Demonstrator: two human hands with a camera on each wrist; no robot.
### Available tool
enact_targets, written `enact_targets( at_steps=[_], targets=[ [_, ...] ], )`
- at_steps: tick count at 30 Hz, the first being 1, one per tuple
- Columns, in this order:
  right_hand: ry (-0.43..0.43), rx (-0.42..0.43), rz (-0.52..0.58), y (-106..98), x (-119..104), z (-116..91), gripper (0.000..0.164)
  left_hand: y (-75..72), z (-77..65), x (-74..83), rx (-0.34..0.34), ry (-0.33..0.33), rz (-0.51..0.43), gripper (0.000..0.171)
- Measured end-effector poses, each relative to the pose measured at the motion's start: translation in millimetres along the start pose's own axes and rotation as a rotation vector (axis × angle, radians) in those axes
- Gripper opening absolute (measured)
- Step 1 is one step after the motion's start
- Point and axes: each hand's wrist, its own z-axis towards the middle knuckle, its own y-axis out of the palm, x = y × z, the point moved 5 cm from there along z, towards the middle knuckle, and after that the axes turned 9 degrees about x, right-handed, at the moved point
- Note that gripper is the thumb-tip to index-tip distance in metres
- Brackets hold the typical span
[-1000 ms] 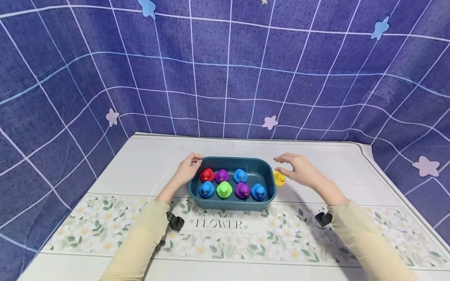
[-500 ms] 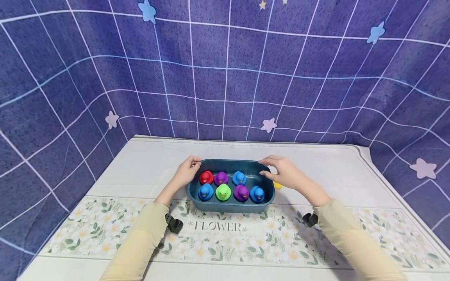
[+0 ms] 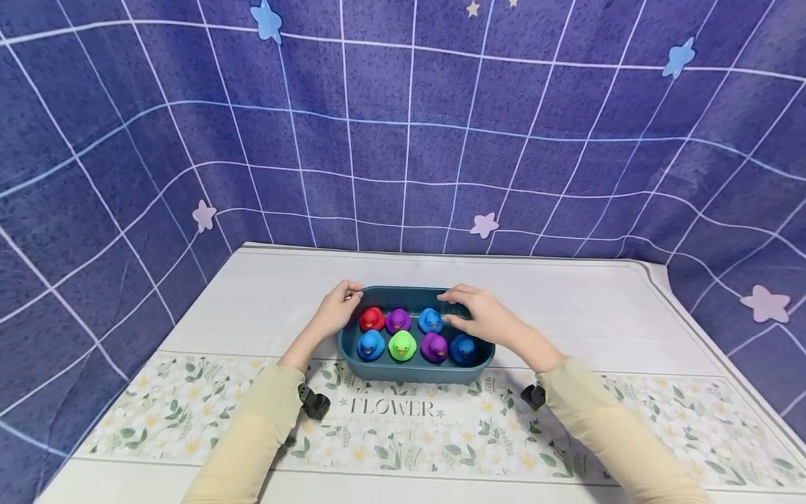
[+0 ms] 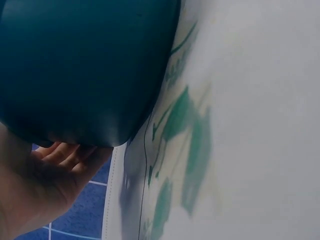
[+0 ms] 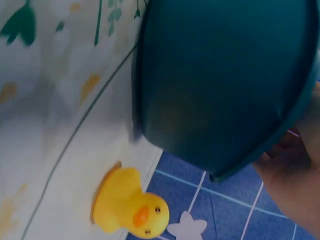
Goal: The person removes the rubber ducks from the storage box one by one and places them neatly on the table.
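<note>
A dark teal plastic basin stands on the table with several rubber ducks in it: red, green, purple and blue. At its left end my left hand holds the rim between thumb and fingers; the left wrist view shows those fingers against the outer wall. My right hand is over the right part of the basin, thumb and fingers spread apart near the back blue duck. Nothing is seen in its grasp. A yellow rubber duck sits outside the basin, hidden by my right hand in the head view.
The white tablecloth carries a printed floral band with the word FLOWER in front of the basin. A purple-blue grid curtain with stars hangs behind and at both sides. Black wrist cameras sit on both forearms.
My right hand has moved left, from beside the yellow duck across the basin's right rim to over the ducks inside. My left hand has stayed at the left rim.
</note>
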Motion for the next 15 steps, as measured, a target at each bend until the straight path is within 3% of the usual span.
enact_targets(
  at_steps=[7,15],
  targets=[
    [0.013,-0.001,0.022,7.4,-1.6,6.0,0.036,1.6,2.4,2.2,0.007,0.02,0.007,0.025],
    [0.066,-0.047,0.005,20.9,3.3,5.9,0.037,2.3,0.4,1.7,0.004,-0.001,-0.007,0.024]
  ],
)
